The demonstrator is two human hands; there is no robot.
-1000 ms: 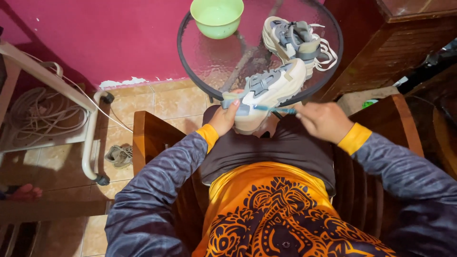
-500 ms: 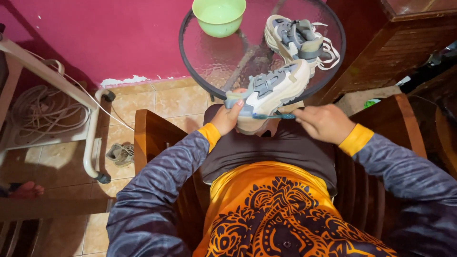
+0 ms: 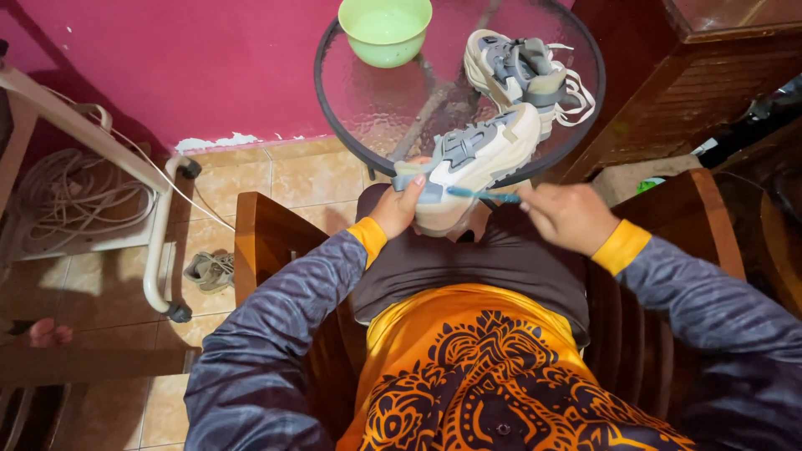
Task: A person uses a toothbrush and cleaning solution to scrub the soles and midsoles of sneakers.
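Cream and grey sneaker [image 3: 476, 163] was held over the person's lap, at the near edge of the round glass counter [image 3: 368, 92]. Left hand [image 3: 399, 209] gripped its heel end, fingers [image 3: 415, 185] clamped around the back of the shoe. Right hand [image 3: 568, 215] sat just beside the sole, fingers closed on a blue toothbrush [image 3: 483, 195] whose head end lay against the shoe's side. Shoe tilted, toe up toward the counter.

Count: two sneakers of that kind, one in hand, the second sneaker [image 3: 522, 71] lying on the glass with laces loose. One green bowl [image 3: 384, 29] at the counter's far side. One toothbrush. One worn small shoe [image 3: 209, 269] on the tiled floor [image 3: 309, 175] to the left, well apart. Person seated in a wooden chair [image 3: 267, 238].
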